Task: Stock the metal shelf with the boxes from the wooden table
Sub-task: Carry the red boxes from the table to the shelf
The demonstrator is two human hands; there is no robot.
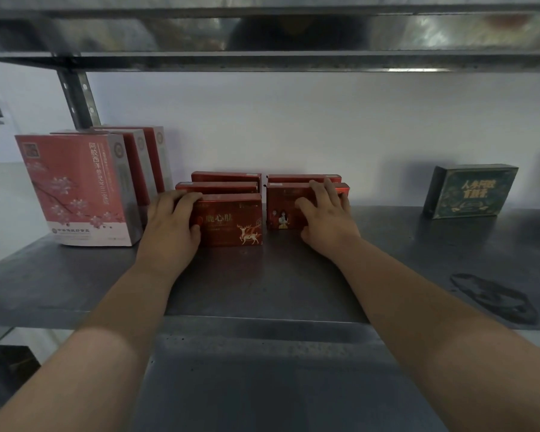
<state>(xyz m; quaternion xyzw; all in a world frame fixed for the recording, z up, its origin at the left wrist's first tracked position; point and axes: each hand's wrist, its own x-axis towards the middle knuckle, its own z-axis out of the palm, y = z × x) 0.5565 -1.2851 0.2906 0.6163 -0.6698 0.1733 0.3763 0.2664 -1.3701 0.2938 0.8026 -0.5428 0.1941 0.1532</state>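
On the grey metal shelf (262, 285) stand two rows of small red boxes. My left hand (172, 222) grips the left end of the front red box with a deer print (234, 221), fingers over its top and thumb on its face. Two more red boxes (222, 182) stand behind it. My right hand (325, 213) lies over the front red box with a figure print (281, 207) in the right row, fingers curled over its top edge. Another red box (300, 178) stands behind that one.
Three tall pink-and-white boxes (75, 188) stand in a row at the shelf's left, beside a metal upright (78, 98). A dark green box (471, 190) leans at the right. An upper shelf (262, 35) hangs overhead. A dark stain (493, 297) marks the right front.
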